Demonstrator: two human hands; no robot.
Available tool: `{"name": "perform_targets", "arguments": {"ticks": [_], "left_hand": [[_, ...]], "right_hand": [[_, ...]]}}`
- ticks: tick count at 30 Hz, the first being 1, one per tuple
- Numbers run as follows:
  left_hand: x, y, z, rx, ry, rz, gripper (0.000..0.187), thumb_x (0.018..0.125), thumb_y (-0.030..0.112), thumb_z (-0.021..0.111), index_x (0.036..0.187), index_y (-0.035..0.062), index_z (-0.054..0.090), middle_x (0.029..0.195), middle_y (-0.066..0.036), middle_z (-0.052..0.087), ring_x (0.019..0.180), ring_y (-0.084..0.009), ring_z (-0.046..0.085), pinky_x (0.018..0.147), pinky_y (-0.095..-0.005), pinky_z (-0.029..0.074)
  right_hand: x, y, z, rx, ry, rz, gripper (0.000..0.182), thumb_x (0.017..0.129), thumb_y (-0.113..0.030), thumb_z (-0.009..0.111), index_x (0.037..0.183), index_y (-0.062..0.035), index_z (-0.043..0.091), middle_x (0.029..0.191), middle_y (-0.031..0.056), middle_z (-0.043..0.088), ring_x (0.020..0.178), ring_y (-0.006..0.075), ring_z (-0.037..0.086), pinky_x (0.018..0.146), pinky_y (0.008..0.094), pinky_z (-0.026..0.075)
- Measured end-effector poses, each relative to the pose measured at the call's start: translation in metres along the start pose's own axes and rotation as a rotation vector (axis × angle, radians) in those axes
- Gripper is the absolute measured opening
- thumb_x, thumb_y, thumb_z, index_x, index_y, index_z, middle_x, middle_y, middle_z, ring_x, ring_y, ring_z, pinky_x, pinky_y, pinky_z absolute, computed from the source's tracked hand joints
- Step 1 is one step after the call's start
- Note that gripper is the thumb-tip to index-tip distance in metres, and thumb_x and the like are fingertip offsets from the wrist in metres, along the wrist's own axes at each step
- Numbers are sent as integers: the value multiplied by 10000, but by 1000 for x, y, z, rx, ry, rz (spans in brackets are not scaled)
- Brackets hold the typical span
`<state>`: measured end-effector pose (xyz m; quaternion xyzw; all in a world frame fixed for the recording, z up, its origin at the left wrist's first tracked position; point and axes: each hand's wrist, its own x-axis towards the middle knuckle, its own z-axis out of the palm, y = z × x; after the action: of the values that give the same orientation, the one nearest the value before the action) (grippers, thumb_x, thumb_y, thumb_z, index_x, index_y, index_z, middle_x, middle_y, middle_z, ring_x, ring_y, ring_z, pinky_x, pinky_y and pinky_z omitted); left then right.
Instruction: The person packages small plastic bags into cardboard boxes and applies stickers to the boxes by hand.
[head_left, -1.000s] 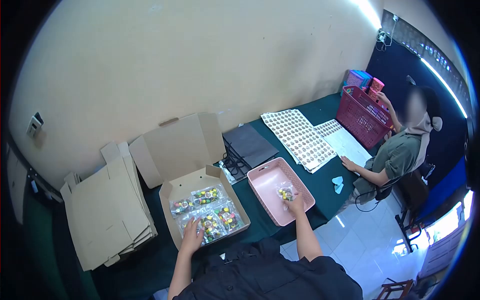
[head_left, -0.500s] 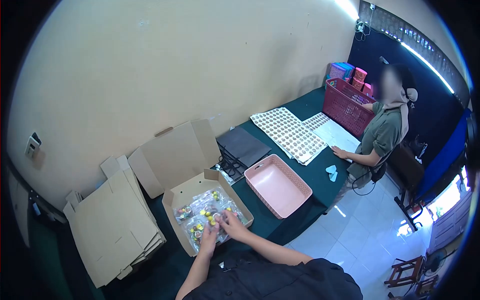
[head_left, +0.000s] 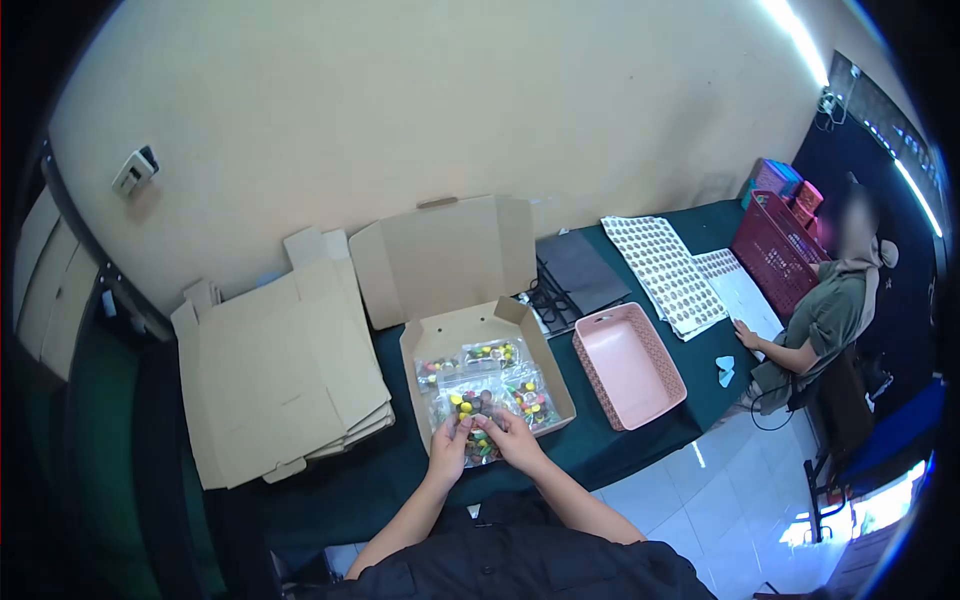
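Note:
Between my left hand and my right hand is a clear plastic bag of small round pieces in yellow, brown and other colours. Both hands pinch its near part, thumbs on top, low over the open cardboard box. Similar bags lie inside the box, some partly covered by the held one. The box's lid stands raised against the wall. What the small pieces are is too small to make out.
Flattened cardboard boxes are stacked at left. To the right are a pink basket, black bags and printed sticker sheets. Farther right, a person stands by a maroon crate, one hand on a sheet.
My view has swung left, so everything sits farther right in it. My hands have levelled side by side on the bag, which they still hold over the box.

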<state>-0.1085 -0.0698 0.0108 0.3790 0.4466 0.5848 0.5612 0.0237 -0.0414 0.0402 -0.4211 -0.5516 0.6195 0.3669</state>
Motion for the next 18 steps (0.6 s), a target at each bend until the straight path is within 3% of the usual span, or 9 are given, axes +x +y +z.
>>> {"name": "perform_targets", "arguments": {"ticks": [3,6,10,13,18], "left_hand": [[-11,-6,-8,27,35,22,318,931,301,451,1055,18,527,942,-38,593,821,-93,562,721,-231,460],[-14,-5,-16,-7,25,-123,418,950,340,391,1109,-31,499,981,-54,576,876,-97,530,787,-236,426],[-15,-13,-15,-51,86,-35,408,943,328,417,1114,-35,490,1028,-76,560,936,-111,518,833,-248,409],[-19,3,-7,47,35,51,374,928,305,462,1092,-30,501,1005,-75,574,909,-110,532,812,-252,421],[-20,11,-7,72,65,15,356,923,303,475,1067,-21,510,931,-59,595,832,-107,555,751,-258,443]], "right_hand": [[-1,25,-3,1,-69,23,314,916,-295,494,988,3,560,862,4,572,782,46,488,708,208,418],[-2,28,0,143,-90,33,427,938,-373,410,1031,14,565,931,41,587,861,86,504,790,246,405],[-11,12,13,207,-16,65,406,931,-348,441,1055,22,557,957,42,584,885,87,506,798,250,411],[-17,1,23,108,30,-50,382,923,-317,472,1071,26,551,947,39,590,879,83,516,790,244,416],[-15,12,16,249,-53,101,333,921,-268,484,1072,17,562,960,26,600,885,70,527,811,234,408]]}}
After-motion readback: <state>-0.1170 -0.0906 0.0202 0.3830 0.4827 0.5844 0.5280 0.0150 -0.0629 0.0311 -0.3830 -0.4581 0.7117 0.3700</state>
